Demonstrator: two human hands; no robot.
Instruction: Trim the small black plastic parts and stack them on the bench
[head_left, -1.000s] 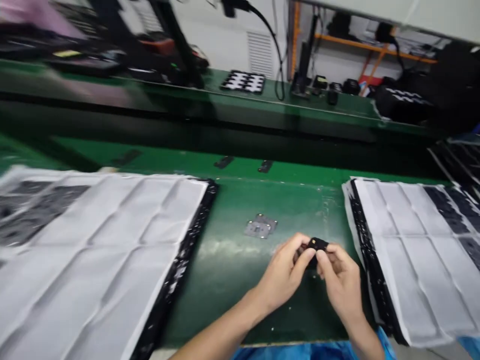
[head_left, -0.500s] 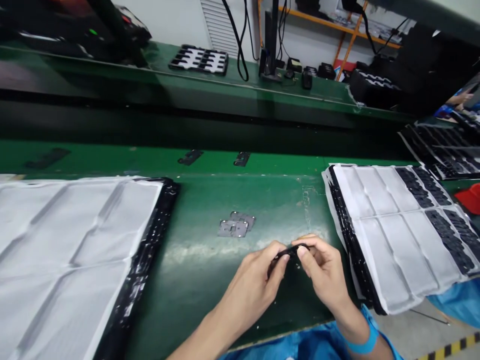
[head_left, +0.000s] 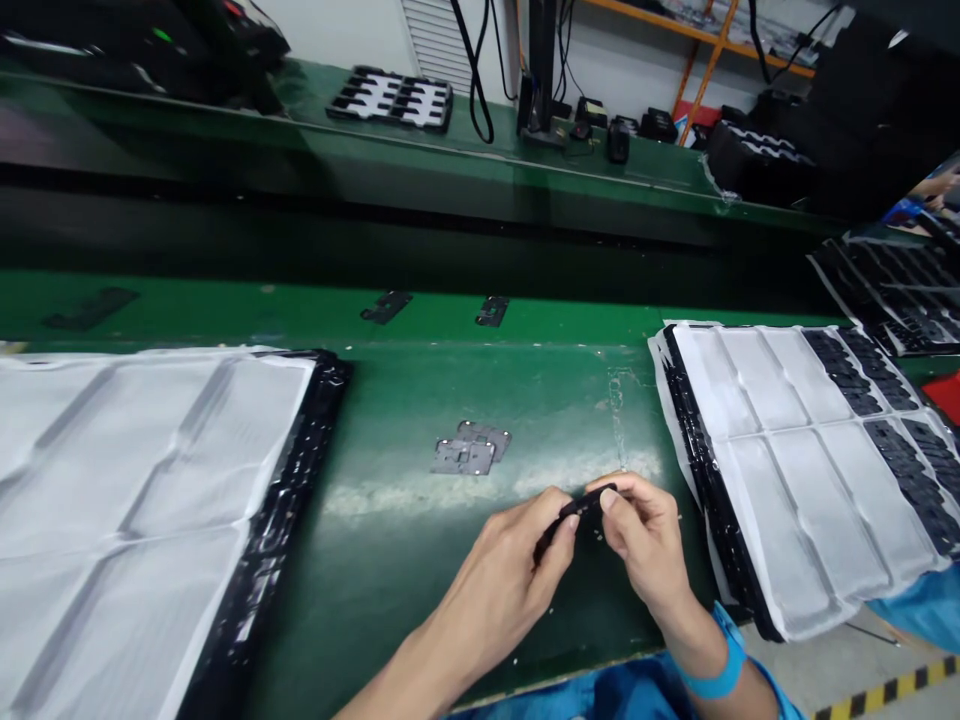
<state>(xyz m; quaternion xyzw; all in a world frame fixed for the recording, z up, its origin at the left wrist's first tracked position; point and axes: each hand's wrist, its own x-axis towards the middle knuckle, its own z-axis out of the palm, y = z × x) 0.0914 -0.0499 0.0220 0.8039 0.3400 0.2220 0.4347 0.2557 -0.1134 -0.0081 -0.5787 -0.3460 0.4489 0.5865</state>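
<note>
A small thin black plastic part (head_left: pixel 582 504) is held edge-on between my two hands, just above the green bench. My left hand (head_left: pixel 517 550) pinches its left end between thumb and fingers. At its other end, my right hand (head_left: pixel 645 535) grips it with the thumb in front and the fingers behind. Much of the part is covered by my fingers. Beyond my hands, a few flat dark grey plates (head_left: pixel 463 456) lie overlapping on the bench.
At left stands a stack of black trays topped by a white-lined tray (head_left: pixel 187 440). On the right, another white-lined tray (head_left: pixel 795 480) has dark parts in some compartments. Dark parts (head_left: pixel 493 311) lie on the bright green strip behind. A raised shelf (head_left: pixel 465 150) runs across the back.
The black part has turned slightly between my fingers and now shows as a straighter, narrower edge. My hands stay in nearly the same place. The view has shifted slightly.
</note>
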